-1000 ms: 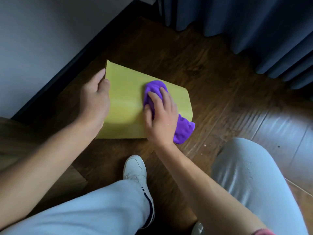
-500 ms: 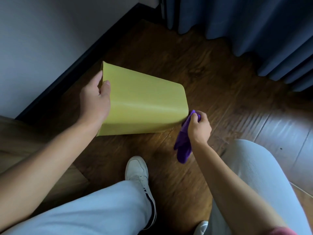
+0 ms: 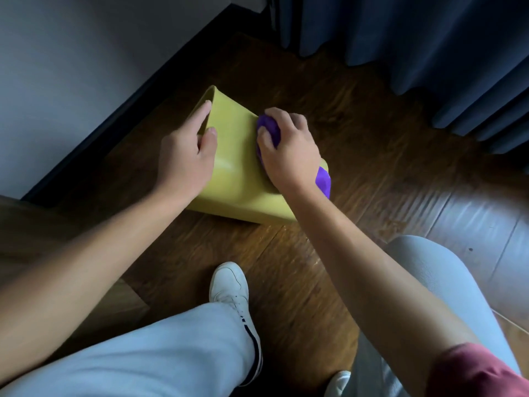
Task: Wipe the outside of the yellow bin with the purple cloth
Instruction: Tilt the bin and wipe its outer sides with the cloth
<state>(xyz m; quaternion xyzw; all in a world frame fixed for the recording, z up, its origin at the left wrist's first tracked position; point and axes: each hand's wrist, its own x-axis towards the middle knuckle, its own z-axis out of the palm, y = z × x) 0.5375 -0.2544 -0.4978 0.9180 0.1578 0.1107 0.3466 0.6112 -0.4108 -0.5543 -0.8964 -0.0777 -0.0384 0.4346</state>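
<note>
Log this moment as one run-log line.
stage: wiping | left hand: gripping rim of yellow bin lying on wooden floor | right hand: pressing purple cloth on bin's side

The bin [image 3: 237, 179] lies on its side on the floor [image 3: 372, 156], near the wall [image 3: 86, 67]; the cloth [image 3: 269, 130] lies on its upper side.

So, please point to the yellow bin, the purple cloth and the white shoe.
yellow bin [image 3: 233, 167]: head view, on its bare side wall between the hands.
purple cloth [image 3: 323, 179]: head view, on the end hanging past the right wrist.
white shoe [image 3: 229, 285]: head view, on its toe.
</note>
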